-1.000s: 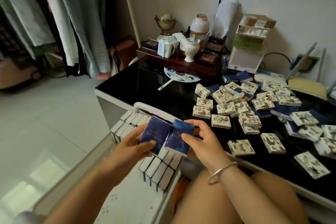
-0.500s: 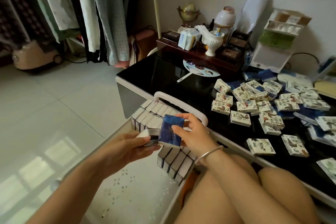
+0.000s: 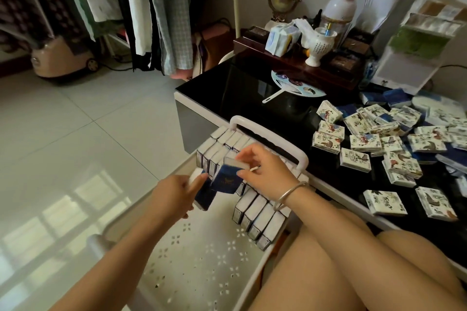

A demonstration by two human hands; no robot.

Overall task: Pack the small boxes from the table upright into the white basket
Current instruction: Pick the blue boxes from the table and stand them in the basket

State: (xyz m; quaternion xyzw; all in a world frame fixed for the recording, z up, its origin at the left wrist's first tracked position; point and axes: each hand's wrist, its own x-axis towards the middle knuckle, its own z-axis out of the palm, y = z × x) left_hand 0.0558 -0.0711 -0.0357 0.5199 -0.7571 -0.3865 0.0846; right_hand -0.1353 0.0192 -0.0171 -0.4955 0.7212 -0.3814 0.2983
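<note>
The placing step is judged to be in hand: 1 blue box [image 3: 226, 179] is pinched between thumb and fingers of the right hand [image 3: 265, 171] and held tilted just above the upright rows [image 3: 255, 217] in the white basket [image 3: 202, 260], while a 2nd blue box [image 3: 205, 197] is gripped in the curled fingers of the left hand [image 3: 174, 194] just beside it. The next move is judged to call for the tilted box to be turned upright and seated against the rows, the 2nd to follow. Many loose boxes [image 3: 353, 159] are noted on the black table [image 3: 240, 88].
</note>
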